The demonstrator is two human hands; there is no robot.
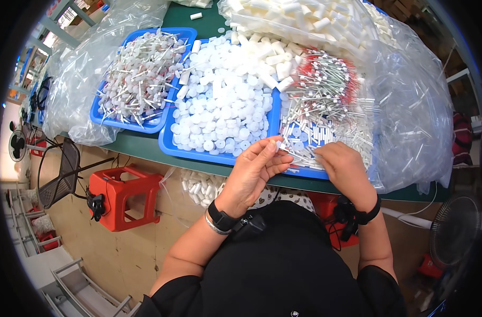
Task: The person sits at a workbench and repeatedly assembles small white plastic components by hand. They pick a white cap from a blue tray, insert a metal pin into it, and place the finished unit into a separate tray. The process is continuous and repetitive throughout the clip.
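My left hand (259,164) hovers over the front edge of the right-hand tray, thumb and forefinger pinched on a small whitish piece (279,145) mostly covered by the fingertips. Reaching into that blue tray (304,173), my right hand (346,168) has its fingers closed among thin white sticks (320,133); whatever lies in them is hidden. Behind the sticks is a heap of thin metal-and-white pins with red ends (328,79). To the left, a second blue tray (198,154) is heaped with translucent white discs (214,113), with white foam-like cylinders (262,53) at its back.
A third blue tray (151,127) at the left holds sticks fitted with discs (140,74). Clear plastic bags (410,111) flank the green table (140,148). Below stand a red stool (124,195) and a bag of white cylinders (198,187). A fan (455,230) is at right.
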